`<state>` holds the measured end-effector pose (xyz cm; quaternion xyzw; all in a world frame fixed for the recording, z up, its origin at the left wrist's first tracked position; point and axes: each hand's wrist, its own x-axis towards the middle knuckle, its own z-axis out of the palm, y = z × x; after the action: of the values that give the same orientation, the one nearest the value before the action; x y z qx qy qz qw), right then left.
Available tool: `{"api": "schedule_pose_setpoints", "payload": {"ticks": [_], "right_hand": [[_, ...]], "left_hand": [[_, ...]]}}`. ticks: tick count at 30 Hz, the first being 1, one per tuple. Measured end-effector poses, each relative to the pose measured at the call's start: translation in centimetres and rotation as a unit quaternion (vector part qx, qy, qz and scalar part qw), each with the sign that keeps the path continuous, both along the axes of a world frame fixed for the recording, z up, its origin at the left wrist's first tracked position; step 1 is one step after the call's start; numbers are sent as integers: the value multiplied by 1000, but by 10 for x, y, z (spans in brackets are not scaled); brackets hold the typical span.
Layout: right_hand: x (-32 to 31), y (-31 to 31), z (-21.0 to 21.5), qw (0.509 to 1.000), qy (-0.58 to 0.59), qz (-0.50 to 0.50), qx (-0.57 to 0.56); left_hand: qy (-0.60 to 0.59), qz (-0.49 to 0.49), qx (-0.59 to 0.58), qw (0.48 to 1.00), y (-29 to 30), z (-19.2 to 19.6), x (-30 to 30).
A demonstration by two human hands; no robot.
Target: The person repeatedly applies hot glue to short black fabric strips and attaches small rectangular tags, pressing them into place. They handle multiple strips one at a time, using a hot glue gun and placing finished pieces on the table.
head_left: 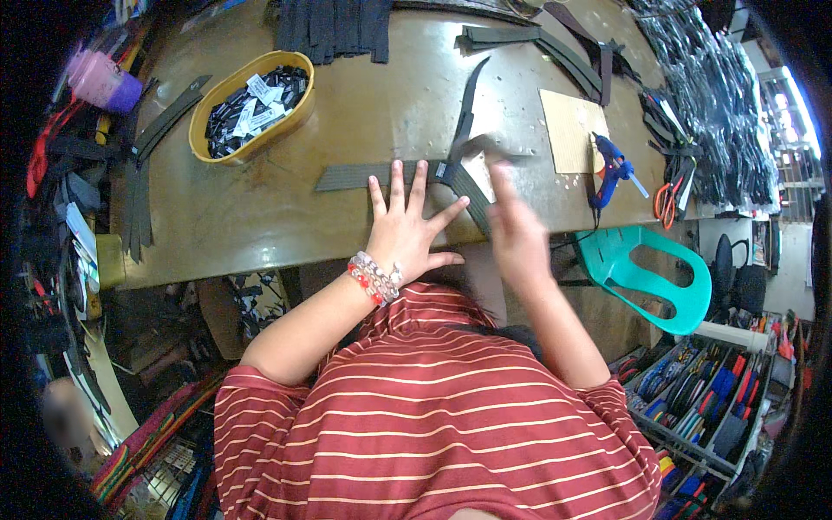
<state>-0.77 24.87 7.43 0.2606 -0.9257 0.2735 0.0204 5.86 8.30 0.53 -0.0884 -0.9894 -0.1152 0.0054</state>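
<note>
Near the front edge of the bench (pixel 338 113), the left hand (pixel 401 224) lies splayed, fingertips on the dark strap (pixel 342 177); the right hand (pixel 522 236) is blurred, its grip unclear. Bare surface separates the strap from the yellow tub (pixel 276 135).

On the table (pixel 260 234) — basin (pixel 289 124) of labels (pixel 263 94) left of the strap (pixel 342 177), glue gun (pixel 614 170) right.

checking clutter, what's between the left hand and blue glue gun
Between the left hand and the glue gun, the head view shows the blurred right hand and part of a dark strap.
</note>
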Motion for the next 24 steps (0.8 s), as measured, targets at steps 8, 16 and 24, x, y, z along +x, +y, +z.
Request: {"api": "schedule_pose_setpoints", "payload": {"ticks": [8,16,24], "right_hand": [[35,10,-23,999,-1,7,-51],[-38,41,-46,992,70,-79,-68],[-92,52,-80,941,200,-179,206]], "left_hand": [[20,20,18,999,3,2,2],[104,-77,61,990,13,2,14],[60,210,738,639,-54,40,-43]]}}
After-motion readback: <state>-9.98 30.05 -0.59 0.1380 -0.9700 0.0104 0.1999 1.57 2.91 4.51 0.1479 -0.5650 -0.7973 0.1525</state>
